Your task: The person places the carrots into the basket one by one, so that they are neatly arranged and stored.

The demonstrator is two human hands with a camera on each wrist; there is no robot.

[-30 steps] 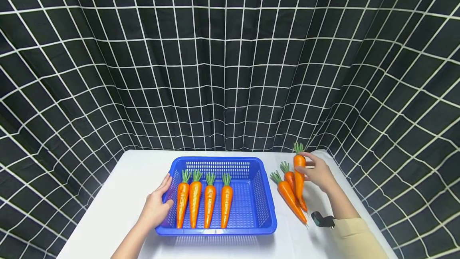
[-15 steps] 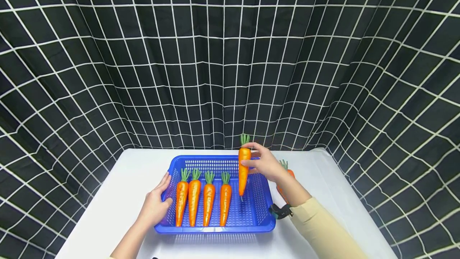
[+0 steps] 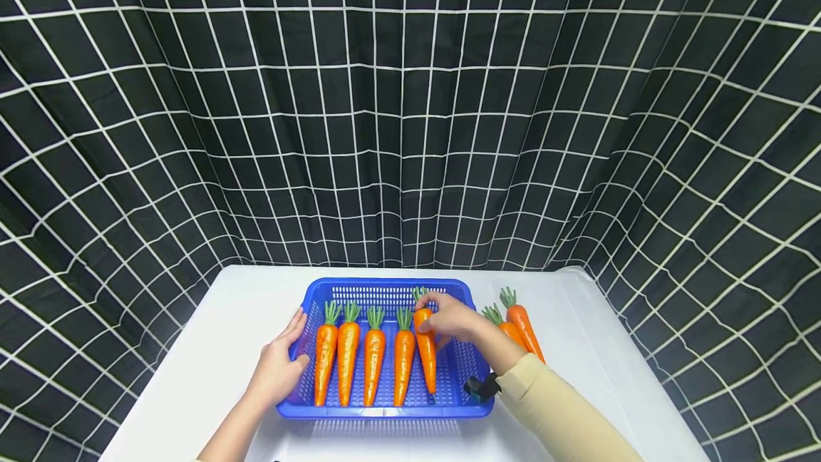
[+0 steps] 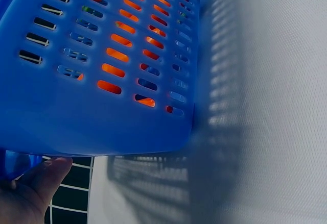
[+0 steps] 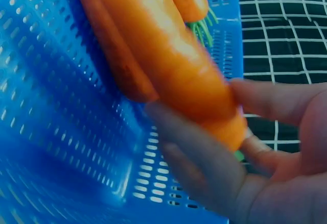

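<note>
In the head view, a blue perforated plastic basket (image 3: pixel 385 412) holds several orange carrots with green tops, side by side with tips toward me. My left hand (image 3: pixel 276 366) rests at the basket's left rim, fingers extended; the left wrist view shows a digit (image 4: pixel 48 175) beside the basket. With thumb and fingers, my right hand (image 3: pixel 452 319) grips the upper end of the rightmost carrot (image 3: pixel 426 351), inside the basket. Close up, that carrot (image 5: pixel 168 50) lies between my fingers and thumb, next to another carrot (image 5: pixel 115 55). Its lower tip slants slightly right.
Two carrots (image 3: pixel 526 326) lie on the white table (image 3: pixel 616 362), right of the basket, partly behind my right forearm. A black band (image 3: pixel 479 387) is on the right wrist. Black cloth with a white grid (image 3: pixel 385 127) stands behind and on both sides.
My right hand has picked up a carrot from the pile on the right, carried it left over the basket, and lowered it beside the others. The left hand has stayed at the rim.
</note>
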